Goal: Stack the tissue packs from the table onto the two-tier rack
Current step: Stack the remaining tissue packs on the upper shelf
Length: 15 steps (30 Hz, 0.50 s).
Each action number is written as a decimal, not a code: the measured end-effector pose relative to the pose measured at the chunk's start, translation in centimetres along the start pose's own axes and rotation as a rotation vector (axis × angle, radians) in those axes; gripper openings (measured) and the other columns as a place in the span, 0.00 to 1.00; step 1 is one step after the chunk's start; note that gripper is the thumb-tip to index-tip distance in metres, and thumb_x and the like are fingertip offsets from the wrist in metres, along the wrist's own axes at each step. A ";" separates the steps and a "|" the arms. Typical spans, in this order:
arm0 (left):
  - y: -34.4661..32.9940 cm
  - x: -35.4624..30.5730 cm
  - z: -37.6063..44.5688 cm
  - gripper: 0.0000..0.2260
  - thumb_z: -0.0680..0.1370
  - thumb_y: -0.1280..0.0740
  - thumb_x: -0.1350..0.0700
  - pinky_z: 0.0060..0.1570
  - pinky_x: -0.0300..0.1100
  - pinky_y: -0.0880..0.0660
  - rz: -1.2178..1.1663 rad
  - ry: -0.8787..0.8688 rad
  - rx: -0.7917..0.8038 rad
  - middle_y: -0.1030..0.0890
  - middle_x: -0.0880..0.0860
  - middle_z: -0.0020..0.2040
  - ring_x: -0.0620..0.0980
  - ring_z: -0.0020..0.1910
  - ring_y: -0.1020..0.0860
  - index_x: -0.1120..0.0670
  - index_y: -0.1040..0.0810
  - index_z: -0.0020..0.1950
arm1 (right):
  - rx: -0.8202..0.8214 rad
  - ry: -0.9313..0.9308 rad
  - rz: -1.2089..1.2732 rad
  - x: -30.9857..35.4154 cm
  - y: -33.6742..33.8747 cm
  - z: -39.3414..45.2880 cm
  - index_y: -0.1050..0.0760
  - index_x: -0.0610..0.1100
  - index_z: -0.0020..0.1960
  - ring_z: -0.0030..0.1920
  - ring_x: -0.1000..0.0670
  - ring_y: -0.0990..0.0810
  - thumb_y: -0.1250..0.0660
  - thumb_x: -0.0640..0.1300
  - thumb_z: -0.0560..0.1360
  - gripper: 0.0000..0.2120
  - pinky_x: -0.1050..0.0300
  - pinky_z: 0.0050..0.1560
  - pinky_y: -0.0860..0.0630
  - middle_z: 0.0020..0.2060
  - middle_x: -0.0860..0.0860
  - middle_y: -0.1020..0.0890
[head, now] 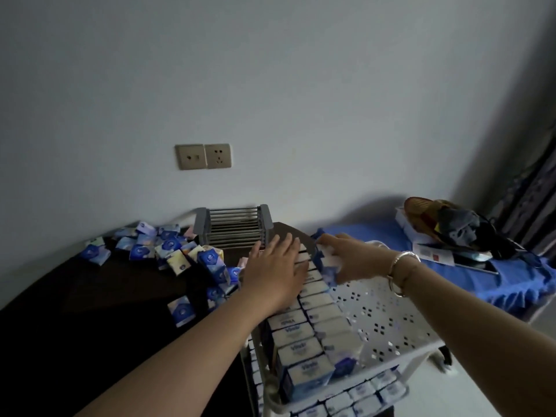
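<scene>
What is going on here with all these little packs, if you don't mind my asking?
A person is filling a white two-tier rack with tissue packs. The left hand lies flat on the rows of packs already standing along the top tier's left side, while the right hand grips a pack at the far end of them. The lower tier looks full; much of the top tier is bare. A loose pile waits on the dark table.
</scene>
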<state>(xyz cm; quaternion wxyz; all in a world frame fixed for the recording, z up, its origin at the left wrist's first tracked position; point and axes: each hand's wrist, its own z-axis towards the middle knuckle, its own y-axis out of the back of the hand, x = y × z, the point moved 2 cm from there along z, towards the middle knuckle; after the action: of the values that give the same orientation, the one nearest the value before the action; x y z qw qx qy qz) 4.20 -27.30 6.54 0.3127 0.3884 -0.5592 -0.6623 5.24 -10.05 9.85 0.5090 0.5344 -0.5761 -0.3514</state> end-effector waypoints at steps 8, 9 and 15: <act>-0.4 0.3 -0.2 0.26 0.82 0.57 0.41 0.74 0.48 0.60 -0.035 -0.001 0.001 0.54 0.45 0.79 0.46 0.78 0.56 0.47 0.54 0.79 | -0.226 -0.105 0.637 -0.8 -2.8 -0.7 0.53 0.46 0.74 0.54 0.47 0.24 0.26 0.36 0.67 0.46 0.63 0.41 0.23 0.63 0.47 0.35; -0.4 0.3 -0.2 0.26 0.82 0.57 0.41 0.74 0.49 0.60 -0.034 0.001 0.005 0.54 0.45 0.79 0.46 0.78 0.56 0.47 0.55 0.79 | -0.268 -0.147 0.715 -0.8 -3.4 -1.3 0.51 0.44 0.73 0.52 0.49 0.23 0.27 0.36 0.68 0.43 0.63 0.41 0.22 0.62 0.47 0.33; -0.1 0.2 -0.2 0.26 0.82 0.57 0.42 0.75 0.50 0.60 -0.051 -0.010 0.033 0.55 0.46 0.79 0.46 0.78 0.57 0.48 0.55 0.79 | -0.318 -0.313 0.873 0.2 -6.0 -1.9 0.29 0.43 0.53 0.45 0.51 0.21 0.31 0.38 0.73 0.11 0.61 0.41 0.24 0.46 0.48 0.21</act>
<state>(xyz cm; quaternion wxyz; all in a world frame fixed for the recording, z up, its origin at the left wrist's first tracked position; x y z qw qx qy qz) 4.27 -27.56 6.44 0.2866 0.4045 -0.5615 -0.6625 8.62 -11.09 4.68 0.5914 0.0995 -0.7551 -0.2647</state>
